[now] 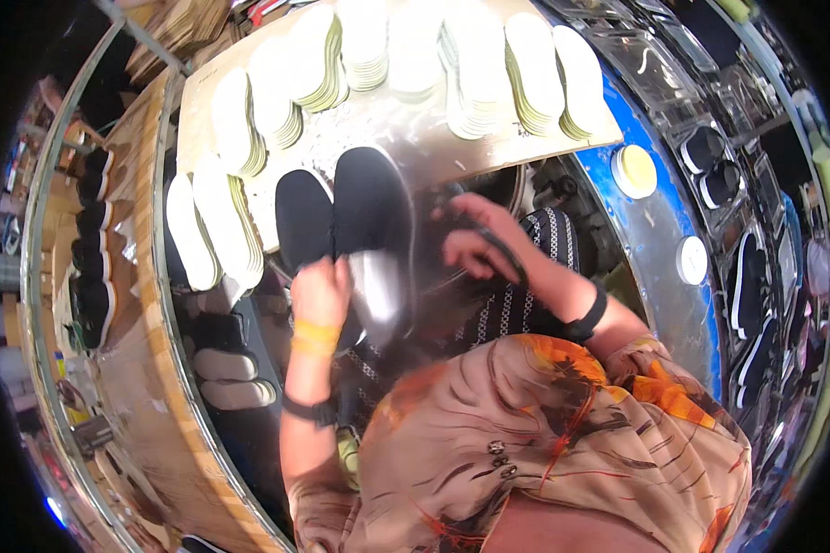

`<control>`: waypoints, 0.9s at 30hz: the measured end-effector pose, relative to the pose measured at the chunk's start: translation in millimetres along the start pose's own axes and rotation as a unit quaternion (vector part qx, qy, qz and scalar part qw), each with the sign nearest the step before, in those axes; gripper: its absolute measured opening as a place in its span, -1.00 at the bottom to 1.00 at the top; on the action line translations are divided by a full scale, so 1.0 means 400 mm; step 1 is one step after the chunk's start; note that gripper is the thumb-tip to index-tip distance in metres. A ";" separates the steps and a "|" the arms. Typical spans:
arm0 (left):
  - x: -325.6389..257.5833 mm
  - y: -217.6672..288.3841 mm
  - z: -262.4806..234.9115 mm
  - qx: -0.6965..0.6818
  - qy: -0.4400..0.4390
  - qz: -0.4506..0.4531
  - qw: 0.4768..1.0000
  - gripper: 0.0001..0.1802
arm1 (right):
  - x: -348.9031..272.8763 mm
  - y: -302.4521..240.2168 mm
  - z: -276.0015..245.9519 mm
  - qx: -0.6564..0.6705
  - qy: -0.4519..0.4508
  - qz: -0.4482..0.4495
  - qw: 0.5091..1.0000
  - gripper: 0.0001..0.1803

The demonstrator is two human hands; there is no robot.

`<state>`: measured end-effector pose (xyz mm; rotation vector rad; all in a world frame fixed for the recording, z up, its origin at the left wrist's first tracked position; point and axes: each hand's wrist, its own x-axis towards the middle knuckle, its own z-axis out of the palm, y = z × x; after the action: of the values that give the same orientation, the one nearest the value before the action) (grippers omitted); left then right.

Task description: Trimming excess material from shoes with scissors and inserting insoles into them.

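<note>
Black slip-on shoes (373, 194), a pair, held side by side at the near edge of the table (196, 111), toes pointing away from the person. The left hand (320, 293) has its grip clamped at the rear of the pair. The right hand (484, 240), just beside them, has curled fingers; whether its grip encloses the dark curved strip (503, 247) cannot be told. Stage, as judged: both black uppers appear formed; a pale interior shows in the right-side shoe, blurred; stacked white insoles (475, 78) remain on the table.
</note>
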<state>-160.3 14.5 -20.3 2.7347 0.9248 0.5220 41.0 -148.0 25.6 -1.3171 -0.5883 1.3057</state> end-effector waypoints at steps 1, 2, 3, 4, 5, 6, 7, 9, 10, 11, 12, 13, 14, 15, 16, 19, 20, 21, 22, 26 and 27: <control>-0.037 -0.024 -0.031 -0.017 0.011 0.012 1.000 -0.72 | -0.005 -0.009 -0.030 -0.021 0.020 -0.016 0.999 -0.59; -0.072 -0.050 -0.081 -0.076 0.006 0.038 0.996 -0.78 | -0.004 -0.022 -0.061 -0.039 0.001 0.004 0.999 -0.57; -0.088 -0.084 -0.067 -0.069 0.034 0.035 0.996 -0.83 | -0.011 -0.024 -0.106 -0.115 0.006 0.010 0.993 -0.53; -0.106 -0.095 -0.091 -0.084 0.076 0.082 0.990 -0.83 | -0.012 -0.008 -0.125 -0.158 -0.010 -0.071 0.985 -0.49; -0.124 -0.117 -0.130 -0.253 -0.079 -0.082 0.961 -0.83 | -0.007 0.012 -0.131 -0.200 -0.034 -0.151 0.967 -0.45; -0.158 -0.141 -0.144 -0.239 -0.034 -0.072 0.968 -0.80 | -0.005 0.004 -0.117 -0.193 -0.032 -0.152 0.969 -0.45; -0.114 -0.056 -0.206 -0.250 -0.091 -0.036 0.963 -0.80 | -0.011 -0.019 -0.106 -0.310 -0.045 -0.194 0.930 -0.41; -0.123 -0.067 -0.234 -0.152 -0.171 0.015 0.973 -0.79 | -0.006 -0.035 -0.090 -0.418 -0.058 -0.229 0.877 -0.37; -0.126 -0.059 -0.241 -0.150 -0.175 0.015 0.973 -0.79 | 0.002 -0.037 -0.083 -0.453 -0.057 -0.255 0.853 -0.36; -0.129 -0.049 -0.245 -0.161 -0.152 0.055 0.974 -0.79 | 0.008 -0.036 -0.079 -0.487 -0.057 -0.280 0.826 -0.35; -0.134 -0.046 -0.247 -0.171 -0.126 0.092 0.973 -0.78 | 0.017 -0.034 -0.074 -0.490 -0.054 -0.301 0.816 -0.36; -0.136 -0.047 -0.246 -0.170 -0.127 0.087 0.973 -0.78 | 0.016 -0.030 -0.069 -0.489 -0.058 -0.301 0.817 -0.36; -0.134 -0.048 -0.243 -0.182 -0.143 0.077 0.970 -0.78 | 0.014 -0.025 -0.064 -0.507 -0.057 -0.265 0.818 -0.37; -0.132 -0.051 -0.238 -0.195 -0.159 0.068 0.965 -0.77 | 0.014 -0.023 -0.061 -0.525 -0.056 -0.230 0.817 -0.37; -0.135 -0.054 -0.235 -0.196 -0.157 0.063 0.966 -0.77 | 0.013 -0.012 -0.063 -0.526 -0.061 -0.230 0.816 -0.37; -0.146 -0.051 -0.232 -0.140 -0.149 0.058 0.977 -0.76 | -0.008 0.015 -0.072 -0.534 -0.057 -0.208 0.817 -0.41; -0.129 -0.035 -0.231 -0.143 -0.142 0.086 0.976 -0.75 | -0.024 0.003 -0.068 -0.524 -0.058 -0.145 0.837 -0.43; -0.117 -0.024 -0.226 -0.145 -0.135 0.117 0.973 -0.75 | -0.043 -0.002 -0.071 -0.512 -0.056 -0.081 0.853 -0.44; -0.117 -0.037 -0.220 -0.135 -0.143 0.115 0.974 -0.78 | -0.057 0.009 -0.079 -0.487 -0.035 -0.120 0.865 -0.42; -0.090 -0.029 -0.220 -0.137 -0.151 0.125 0.971 -0.83 | -0.056 0.008 -0.084 -0.480 -0.016 -0.102 0.871 -0.41; -0.083 -0.039 -0.218 -0.138 -0.151 0.127 0.971 -0.83 | -0.045 0.012 -0.088 -0.481 -0.011 -0.122 0.868 -0.42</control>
<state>-227.7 13.1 46.3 2.5880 0.3984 0.2390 66.5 -177.9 18.6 -1.9248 -1.4931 0.8006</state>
